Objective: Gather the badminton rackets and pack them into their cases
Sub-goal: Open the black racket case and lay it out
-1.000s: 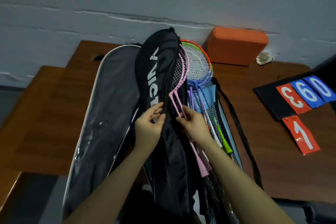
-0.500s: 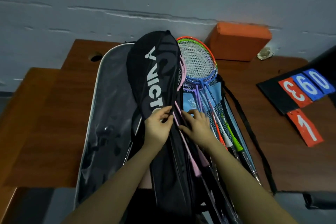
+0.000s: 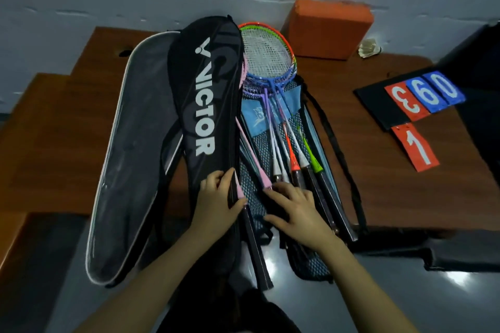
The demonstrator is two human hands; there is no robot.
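Pink-shafted racket (image 3: pixel 250 154) should slide straight into the black Victor case (image 3: pixel 205 94); my left hand (image 3: pixel 219 200) grips its opening edge, right hand (image 3: pixel 295 208) rests flat, fingers spread.

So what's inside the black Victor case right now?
A pink racket is inside the black Victor case: its shaft and a sliver of pink frame show along the right edge. The head is covered, so any other contents can't be seen.

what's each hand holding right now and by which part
The left hand grips the black Victor case at its narrow lower edge, beside a pink racket's handle. The right hand lies flat on the racket handles, gripping nothing.
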